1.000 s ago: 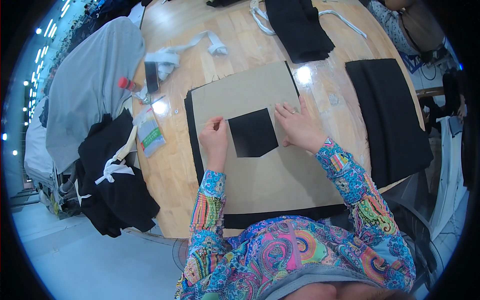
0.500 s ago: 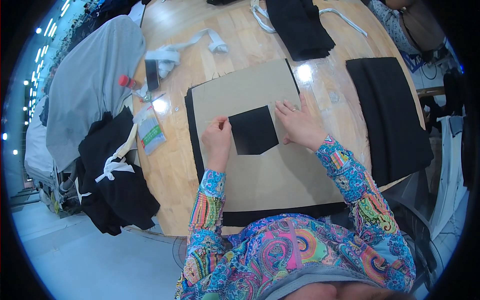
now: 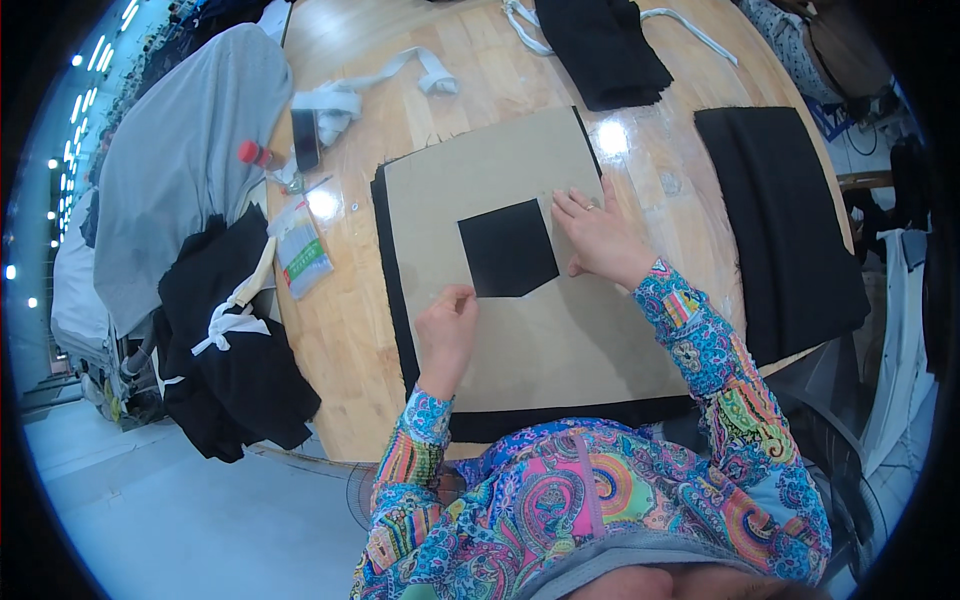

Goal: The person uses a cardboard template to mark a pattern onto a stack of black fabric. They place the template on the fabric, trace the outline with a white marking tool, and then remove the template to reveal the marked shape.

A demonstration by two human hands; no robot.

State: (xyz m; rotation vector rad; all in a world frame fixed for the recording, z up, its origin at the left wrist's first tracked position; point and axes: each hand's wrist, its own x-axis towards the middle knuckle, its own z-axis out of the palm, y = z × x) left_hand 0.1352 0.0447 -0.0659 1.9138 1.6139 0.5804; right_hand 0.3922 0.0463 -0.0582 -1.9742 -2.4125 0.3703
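A beige sheet [image 3: 500, 355] lies over black fabric [image 3: 392, 290] whose edges show along its left and near sides. In the sheet's middle is a black pocket shape [image 3: 508, 249] with a pointed lower edge; I cannot tell whether it is a patch or a cut-out. My left hand [image 3: 446, 328] is closed in a pinch at the shape's lower left corner; whatever its fingertips hold is too small to make out. Right of the shape, my right hand [image 3: 598, 235] rests on the sheet with its fingers spread.
Folded black fabric [image 3: 785, 235] lies at the table's right, and another black piece [image 3: 603, 50] with white cords at the back. A white strap roll [image 3: 335, 112], a phone [image 3: 305, 140], a red-capped bottle [image 3: 254, 153] and a plastic packet [image 3: 300, 250] lie left. Black garments [image 3: 225, 340] hang at the left edge.
My left hand has moved down along the black shape's left edge, from its upper left corner to its lower left corner. My right hand stays on the sheet.
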